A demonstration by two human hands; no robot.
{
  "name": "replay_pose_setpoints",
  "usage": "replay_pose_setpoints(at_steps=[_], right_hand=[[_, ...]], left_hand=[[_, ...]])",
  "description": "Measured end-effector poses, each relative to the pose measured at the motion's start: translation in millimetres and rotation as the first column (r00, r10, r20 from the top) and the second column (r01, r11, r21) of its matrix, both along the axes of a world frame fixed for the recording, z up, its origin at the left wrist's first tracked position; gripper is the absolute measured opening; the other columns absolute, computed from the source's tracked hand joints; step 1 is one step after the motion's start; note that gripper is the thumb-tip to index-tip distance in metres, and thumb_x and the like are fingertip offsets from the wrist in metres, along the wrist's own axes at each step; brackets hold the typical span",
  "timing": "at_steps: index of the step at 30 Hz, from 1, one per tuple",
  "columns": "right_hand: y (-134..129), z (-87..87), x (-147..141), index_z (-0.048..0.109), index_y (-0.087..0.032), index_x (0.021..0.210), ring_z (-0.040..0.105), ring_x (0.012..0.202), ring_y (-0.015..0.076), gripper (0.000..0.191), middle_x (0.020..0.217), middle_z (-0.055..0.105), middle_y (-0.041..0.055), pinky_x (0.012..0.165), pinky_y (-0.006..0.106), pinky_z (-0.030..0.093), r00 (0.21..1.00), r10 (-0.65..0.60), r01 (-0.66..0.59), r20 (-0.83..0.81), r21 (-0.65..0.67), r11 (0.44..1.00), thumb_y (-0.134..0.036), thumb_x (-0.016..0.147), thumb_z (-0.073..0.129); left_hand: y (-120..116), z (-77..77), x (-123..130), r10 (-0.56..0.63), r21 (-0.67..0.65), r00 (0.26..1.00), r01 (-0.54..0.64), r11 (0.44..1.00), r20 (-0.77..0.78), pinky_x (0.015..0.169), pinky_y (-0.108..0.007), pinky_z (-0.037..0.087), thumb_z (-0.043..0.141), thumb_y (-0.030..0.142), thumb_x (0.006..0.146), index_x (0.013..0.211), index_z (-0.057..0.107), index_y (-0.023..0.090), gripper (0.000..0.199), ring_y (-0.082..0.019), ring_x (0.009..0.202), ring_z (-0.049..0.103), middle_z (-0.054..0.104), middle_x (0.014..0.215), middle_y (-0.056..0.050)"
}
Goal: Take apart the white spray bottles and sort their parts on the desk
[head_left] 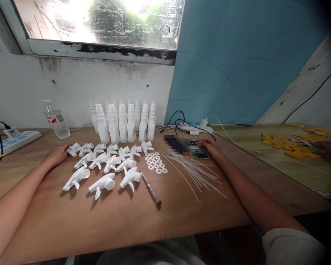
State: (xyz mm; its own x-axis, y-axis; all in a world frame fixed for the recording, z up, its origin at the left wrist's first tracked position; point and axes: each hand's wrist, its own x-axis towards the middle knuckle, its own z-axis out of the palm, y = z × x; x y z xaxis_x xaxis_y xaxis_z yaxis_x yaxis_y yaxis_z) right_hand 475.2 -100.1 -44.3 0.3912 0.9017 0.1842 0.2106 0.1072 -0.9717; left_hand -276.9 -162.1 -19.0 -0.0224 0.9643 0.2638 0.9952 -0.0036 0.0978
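My left hand point(59, 154) rests on the table with its fingers stretched forward, beside the leftmost white trigger spray head point(74, 149). Several more spray heads lie in rows, among them a large one point(102, 184) at the front. Fingers extended, my right hand point(212, 148) lies at the right edge of a phone point(200, 151), whose left part is blurred out. Thin white plastic tubes point(194, 171) fan out below the phone. White ring washers point(155, 162) are grouped in the middle, with a screwdriver point(151, 190) just in front of them.
White plastic bottles point(123, 125) stand upright in rows near the wall. A clear water bottle point(56, 119) and a power strip point(15, 142) are at the left. Cables and another power strip point(195, 129) lie behind the phone. Yellow pieces point(289, 143) cover part of the neighbouring table.
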Motion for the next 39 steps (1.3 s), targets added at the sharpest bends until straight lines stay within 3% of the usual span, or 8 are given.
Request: replay_pose_setpoints(at_steps=[19, 39], right_hand=[[-2.8, 2.3, -3.2, 0.062, -0.020, 0.072, 0.064, 0.064, 0.0161, 0.017, 0.071, 0.067, 0.0018, 0.070, 0.031, 0.057, 1.000, -0.001, 0.001, -0.016, -0.001, 1.000, -0.006, 0.066, 0.057], [-2.9, 2.9, -3.0, 0.062, -0.020, 0.071, 0.063, 0.061, 0.0148, 0.017, 0.070, 0.068, 0.0015, 0.062, 0.027, 0.056, 1.000, -0.005, 0.005, -0.008, -0.007, 1.000, -0.006, 0.064, 0.057]], left_hand=[[-4.3, 4.3, 5.8, 0.025, -0.042, 1.000, -0.025, 0.999, 0.002, 0.102, -0.034, 0.039, 0.027, 0.018, 0.083, 0.119, 0.058, 0.003, 0.050, -0.025, 0.114, 0.055, 0.060, 0.123, -0.017], [-3.9, 3.8, 4.9, 0.027, -0.042, 1.000, -0.026, 0.999, 0.006, 0.101, -0.035, 0.040, 0.027, 0.019, 0.083, 0.117, 0.058, 0.002, 0.049, -0.026, 0.113, 0.055, 0.061, 0.120, -0.018]])
